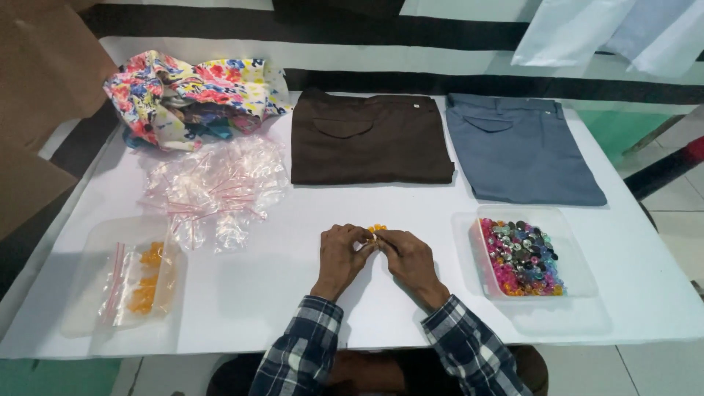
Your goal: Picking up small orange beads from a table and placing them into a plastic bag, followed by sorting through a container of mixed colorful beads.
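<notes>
White desk: both hands, left hand and right hand, meet at 6 o'clock, fingers pinched closed around small orange beads so none roll away.

A small cluster of orange beads sits just below the centre of the frame, pinched between the fingertips of the two hands, which meet over the white counter. Only a few rounded, bright orange pieces show above the fingers; the rest is hidden by them. Whether a clear bag is held with them cannot be told. The left hand and right hand touch at the fingertips.
</notes>
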